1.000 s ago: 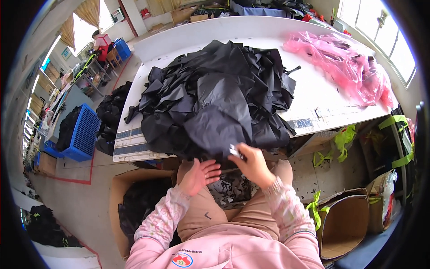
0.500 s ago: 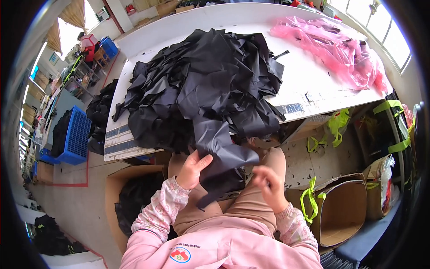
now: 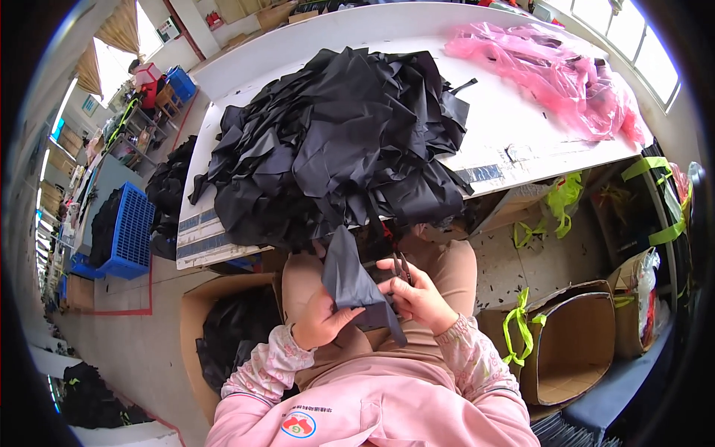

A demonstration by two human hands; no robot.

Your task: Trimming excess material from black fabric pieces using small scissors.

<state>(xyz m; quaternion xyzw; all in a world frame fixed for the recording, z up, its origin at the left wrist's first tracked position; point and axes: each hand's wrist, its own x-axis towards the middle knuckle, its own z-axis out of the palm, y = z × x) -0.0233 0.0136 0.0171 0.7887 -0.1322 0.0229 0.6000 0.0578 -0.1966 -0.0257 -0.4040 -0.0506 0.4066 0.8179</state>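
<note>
Over my lap, my left hand is closed on a dark grey-black fabric piece, its thumb lying on top. The piece folds to a point above the hand, and a narrow strip hangs down at its right. Close to its right edge, my right hand is closed around small dark thread snips, the slim blades pointing up and away from me. Fingers hide the rest of the snips. Just beyond both hands, a large heap of black fabric pieces covers the near middle of the white table and droops over its edge.
Pink plastic sheeting lies at the table's far right. An open cardboard box with black fabric stands left of my legs; another carton stands right. A blue crate sits at left. Neon-yellow ties hang beside the right carton.
The fabric piece has come off the heap and down toward my lap, held in my left hand. My right hand has moved left and in to it, with the snips now showing.
</note>
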